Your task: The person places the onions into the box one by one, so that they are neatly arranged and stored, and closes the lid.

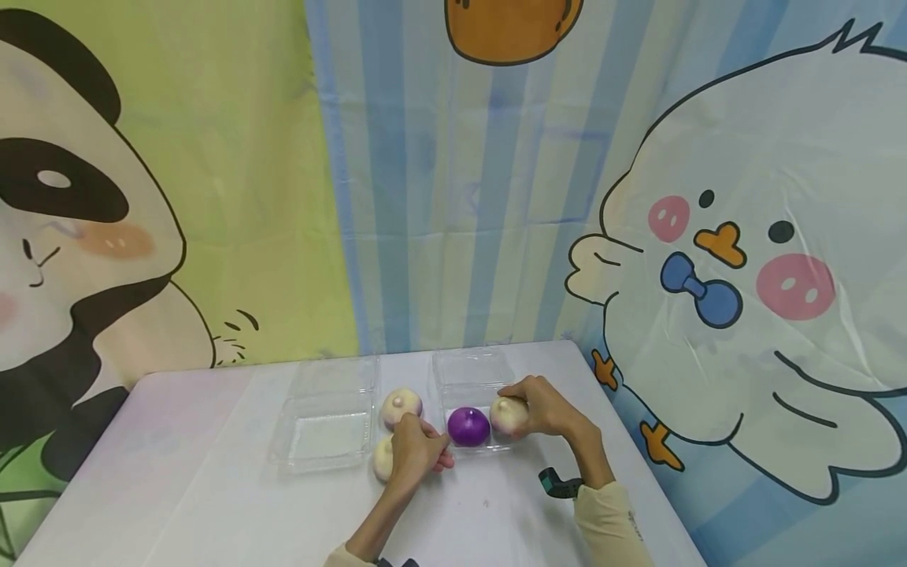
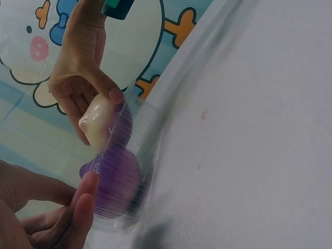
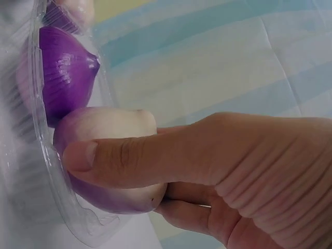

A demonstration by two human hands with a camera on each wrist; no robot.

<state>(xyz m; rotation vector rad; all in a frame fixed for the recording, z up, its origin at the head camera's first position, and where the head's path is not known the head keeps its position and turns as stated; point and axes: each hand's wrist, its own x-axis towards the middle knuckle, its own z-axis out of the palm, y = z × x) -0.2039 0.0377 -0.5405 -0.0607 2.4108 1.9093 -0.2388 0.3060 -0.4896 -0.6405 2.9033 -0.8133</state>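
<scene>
My right hand (image 1: 546,405) grips a white-and-purple turnip (image 3: 114,166), thumb on its near side and fingers behind. The turnip sits at the right part of a clear plastic box (image 1: 478,451), its purple underside low against the box. Beside it in the box lies a purple turnip (image 1: 468,427), pointed tip up. My left hand (image 1: 416,450) pinches the box's left rim between thumb and fingers, close to the purple turnip. Two pale turnips stand on the table left of the box: one (image 1: 401,407) behind the left hand, another (image 1: 383,459) partly hidden by it.
A second clear plastic box (image 1: 326,441) with its lid raised stands on the white table (image 1: 191,465) to the left. The first box's lid (image 1: 473,367) stands open at the back. Behind the table hangs a cartoon-printed curtain (image 1: 460,236).
</scene>
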